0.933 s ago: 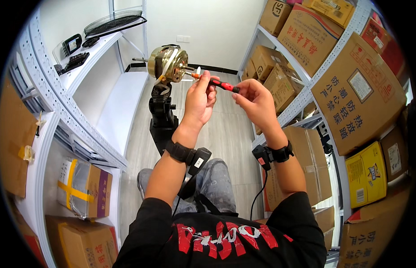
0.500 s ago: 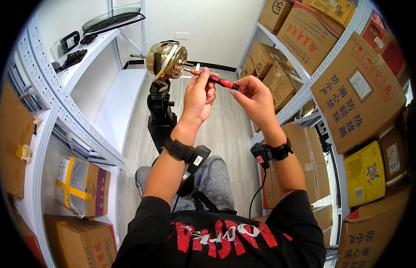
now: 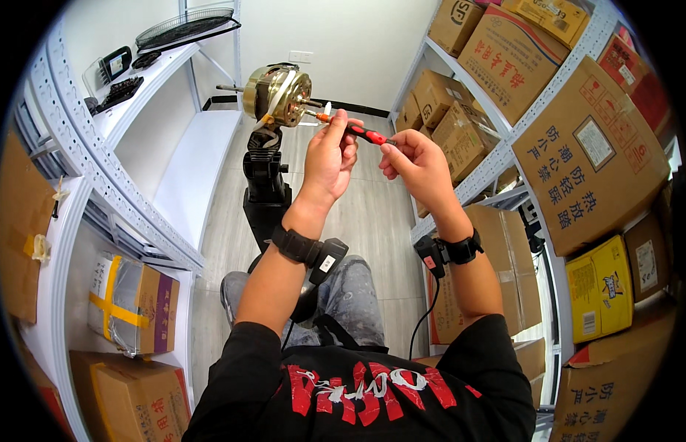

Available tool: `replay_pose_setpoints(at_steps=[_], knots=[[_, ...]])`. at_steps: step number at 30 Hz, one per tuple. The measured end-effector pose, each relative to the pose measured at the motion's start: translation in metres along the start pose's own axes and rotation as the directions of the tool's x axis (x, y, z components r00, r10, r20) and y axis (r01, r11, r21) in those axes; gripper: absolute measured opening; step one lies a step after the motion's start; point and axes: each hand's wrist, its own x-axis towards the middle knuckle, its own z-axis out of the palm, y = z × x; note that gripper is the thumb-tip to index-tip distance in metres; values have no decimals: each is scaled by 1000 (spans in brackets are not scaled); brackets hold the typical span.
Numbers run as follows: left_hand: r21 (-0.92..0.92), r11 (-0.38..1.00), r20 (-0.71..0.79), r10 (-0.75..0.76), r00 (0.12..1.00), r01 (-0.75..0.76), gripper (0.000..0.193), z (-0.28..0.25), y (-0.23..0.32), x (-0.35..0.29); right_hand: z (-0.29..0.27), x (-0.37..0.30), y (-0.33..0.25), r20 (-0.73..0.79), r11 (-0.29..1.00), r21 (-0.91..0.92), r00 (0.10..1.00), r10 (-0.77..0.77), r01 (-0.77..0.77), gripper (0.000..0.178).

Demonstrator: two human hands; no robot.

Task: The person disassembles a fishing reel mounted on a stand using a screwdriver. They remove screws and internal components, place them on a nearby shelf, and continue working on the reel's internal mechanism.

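A red-and-black screwdriver (image 3: 371, 135) points left toward a gold-coloured fan motor (image 3: 277, 94). The motor sits on top of a black stand (image 3: 266, 184), its thin shaft sticking out to the left. My left hand (image 3: 330, 156) is closed around the front of the screwdriver, thumb and fingers beside an orange piece (image 3: 323, 118) at the motor's face. Between thumb and fingertips, my right hand (image 3: 418, 160) pinches the back end of the handle. My left fingers hide part of the shaft, and whether the tip sits in a screw cannot be seen.
White shelving (image 3: 199, 158) on the left bears a black fan grille (image 3: 184, 29) and small black parts (image 3: 122, 94). Cardboard boxes (image 3: 590, 151) fill the right-hand rack. A taped box (image 3: 133, 306) stands at lower left. A black cable (image 3: 425, 317) hangs from my right wrist device.
My right fingers have shifted their pinch on the handle's end, with more of the curled fingers showing. The motor has turned slightly. My left hand keeps nearly the same place.
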Motion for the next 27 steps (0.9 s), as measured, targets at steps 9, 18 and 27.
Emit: replay_pose_setpoints(at_steps=[9, 18, 27], knots=[[11, 1000, -11, -9, 1000, 9, 38, 1, 0, -2, -1, -1, 10, 37, 677, -532, 813, -581, 508, 16], [19, 1000, -10, 0, 1000, 0, 37, 1, 0, -2, -14, -2, 6, 75, 989, -28, 987, -140, 143, 16], [43, 999, 16, 0, 1000, 0, 37, -4, -1, 0, 10, -3, -12, 94, 979, 139, 986, 136, -149, 33]])
